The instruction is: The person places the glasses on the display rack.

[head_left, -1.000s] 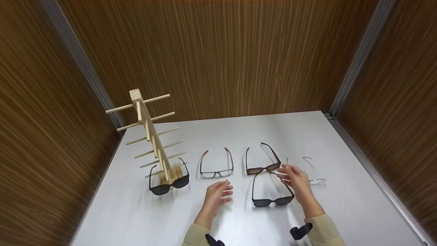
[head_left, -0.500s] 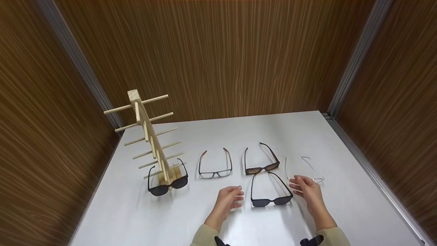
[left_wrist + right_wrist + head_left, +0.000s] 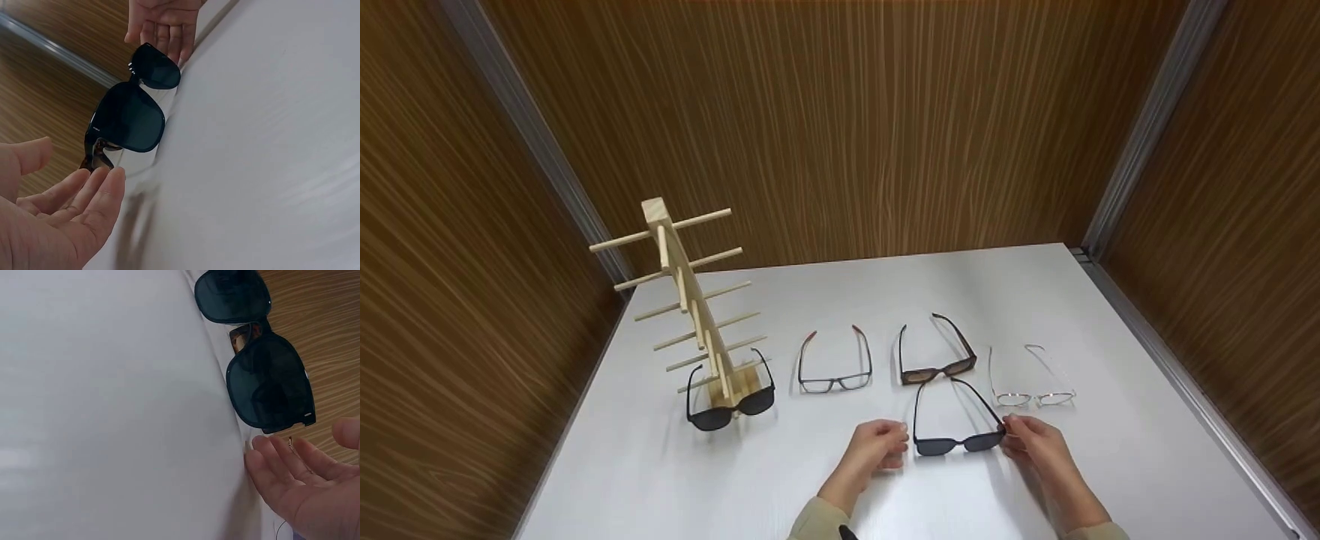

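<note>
Black sunglasses (image 3: 935, 447) lie on the white table with their temples unfolded and pointing away. My left hand (image 3: 871, 452) is just beside their left end; in the left wrist view its thumb stands apart from the slightly bent fingers (image 3: 84, 216). At the right hinge is my right hand (image 3: 1041, 448). The right wrist view shows its thumb and fingers (image 3: 281, 481) spread below the dark lens (image 3: 270, 382), with nothing pinched between them. Whether the right fingertips touch the frame, I cannot tell.
Brown-lensed sunglasses (image 3: 916, 376) lie directly behind, close to the black pair's temple tips. Thin metal-framed glasses (image 3: 1056, 399) are to the right, dark-framed clear glasses (image 3: 831, 385) to the left. A wooden peg rack (image 3: 697, 300) stands farther left, with black sunglasses (image 3: 712, 418) at its bottom.
My right hand has come from beside the brown-lensed pair, past the metal-framed glasses, down to the black sunglasses' right hinge. The left hand has moved right and nearer, to their left end.
</note>
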Motion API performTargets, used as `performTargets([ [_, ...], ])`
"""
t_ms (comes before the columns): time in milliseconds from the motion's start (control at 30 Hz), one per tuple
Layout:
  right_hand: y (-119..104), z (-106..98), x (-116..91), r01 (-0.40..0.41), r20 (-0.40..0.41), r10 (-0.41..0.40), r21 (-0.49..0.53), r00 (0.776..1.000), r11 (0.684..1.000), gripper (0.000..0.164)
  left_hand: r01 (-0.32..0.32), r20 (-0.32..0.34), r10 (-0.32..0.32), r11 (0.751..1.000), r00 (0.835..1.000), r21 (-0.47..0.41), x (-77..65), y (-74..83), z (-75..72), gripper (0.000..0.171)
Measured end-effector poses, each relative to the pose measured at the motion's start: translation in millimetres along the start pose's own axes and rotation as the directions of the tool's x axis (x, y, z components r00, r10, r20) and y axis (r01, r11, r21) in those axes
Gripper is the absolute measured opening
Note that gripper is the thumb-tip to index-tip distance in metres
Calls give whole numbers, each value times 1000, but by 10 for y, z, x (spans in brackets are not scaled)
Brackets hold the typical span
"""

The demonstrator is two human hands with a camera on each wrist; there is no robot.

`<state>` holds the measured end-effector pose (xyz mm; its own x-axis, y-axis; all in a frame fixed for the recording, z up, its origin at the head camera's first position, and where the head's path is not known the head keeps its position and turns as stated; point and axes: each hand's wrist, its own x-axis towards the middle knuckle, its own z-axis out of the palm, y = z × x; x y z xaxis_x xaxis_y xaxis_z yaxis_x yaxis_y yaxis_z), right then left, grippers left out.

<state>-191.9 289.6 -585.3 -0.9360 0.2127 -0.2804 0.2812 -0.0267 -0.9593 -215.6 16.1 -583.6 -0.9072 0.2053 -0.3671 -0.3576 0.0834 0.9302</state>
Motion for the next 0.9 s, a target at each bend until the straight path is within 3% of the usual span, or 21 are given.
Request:
performTargets([
  [400, 51, 3, 3, -6, 13, 7, -111, 1000, 994, 41, 48, 3, -48, 999, 999, 8, 15, -41, 112, 26],
  [600, 25, 0, -6, -10, 28, 14, -162, 1000, 987, 42, 36, 23, -36, 999, 999, 9, 24, -63, 126, 28],
  [900, 0, -7, 32, -12, 74, 17, -68, 997, 998, 30, 29, 37, -30, 999, 999, 22, 43, -46, 118, 29],
])
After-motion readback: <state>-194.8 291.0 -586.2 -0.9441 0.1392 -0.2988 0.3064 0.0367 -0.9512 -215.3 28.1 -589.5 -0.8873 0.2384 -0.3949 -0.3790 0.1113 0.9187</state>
